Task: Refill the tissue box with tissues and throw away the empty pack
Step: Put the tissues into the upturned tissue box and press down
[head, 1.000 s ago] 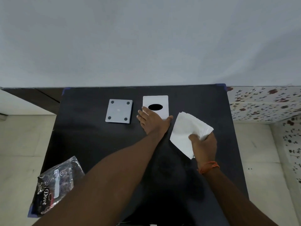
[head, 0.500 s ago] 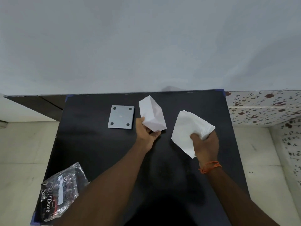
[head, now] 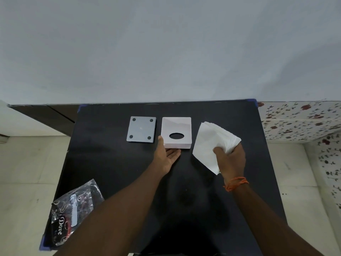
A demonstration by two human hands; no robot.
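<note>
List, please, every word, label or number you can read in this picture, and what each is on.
"Dove": on the dark plastic pack at the table's near left corner.
White label on the same pack: print too small to read.
Tissue box, grey base, tissues: no text.

- One desk, black, filling the middle of the frame.
- One white tissue box with one oval hole, at centre.
- One grey plate with four dark round pads, just left of the box.
- One stack of white tissues, right of centre; the sheets are too many to count.
- One plastic pack, lower left.
- Two hands: left hand, right hand.
- One orange wristband, on the right wrist.
</note>
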